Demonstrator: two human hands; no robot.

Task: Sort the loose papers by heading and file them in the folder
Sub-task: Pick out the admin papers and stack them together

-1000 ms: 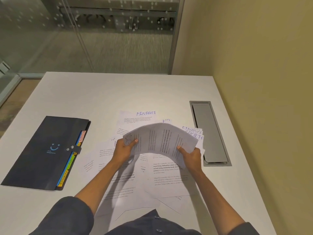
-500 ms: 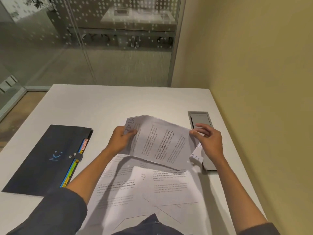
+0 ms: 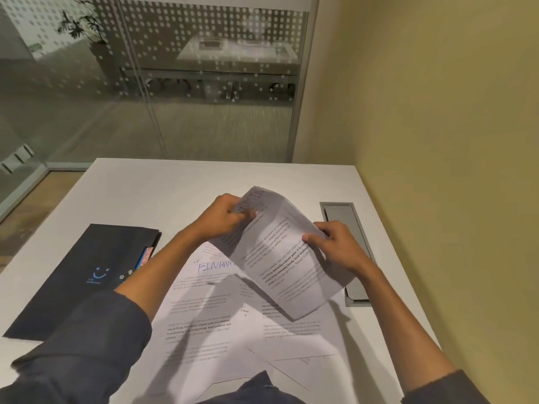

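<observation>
Both hands hold a small sheaf of printed papers (image 3: 280, 258) above the white table (image 3: 180, 188). My left hand (image 3: 224, 218) pinches its upper left corner beside a handwritten heading; my right hand (image 3: 335, 243) grips its right edge with the thumb on the print. The sheaf is bowed and tilted. Under it more loose papers (image 3: 221, 322) lie spread on the table, one headed "FINANCE" in blue ink. A dark folder (image 3: 87, 275) with coloured index tabs lies closed at the left, partly behind my left forearm.
A grey cable hatch (image 3: 347, 217) is set into the table at the right, just behind my right hand. A yellow wall (image 3: 452, 170) runs close along the table's right side. A glass partition (image 3: 145, 83) stands behind the far edge.
The sheaf has turned from lying crosswise to pointing away, and risen. My right hand moved from the far right corner to the right edge. The view has tilted upward.
</observation>
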